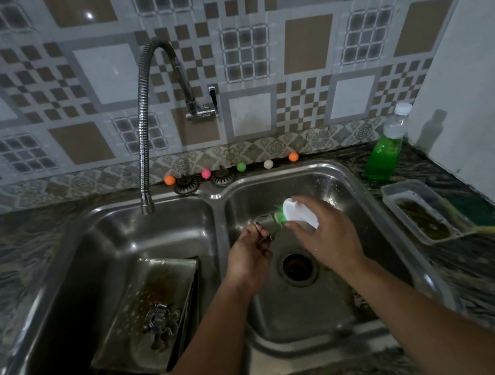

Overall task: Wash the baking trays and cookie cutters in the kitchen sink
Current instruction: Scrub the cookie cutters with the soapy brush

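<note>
Centre frame, the left hand (249,256) pinches a cookie cutter (265,229); the right hand (324,234) grips a white-handled brush (295,214) against it.

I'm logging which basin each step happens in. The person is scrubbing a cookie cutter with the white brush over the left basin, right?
Not quite: the head view shows the left hand holding the cookie cutter and the right hand the white brush over the right basin.

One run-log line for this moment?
left hand: holds metal cookie cutter | right hand: scrubs with white green-bristled brush | over right basin
</note>
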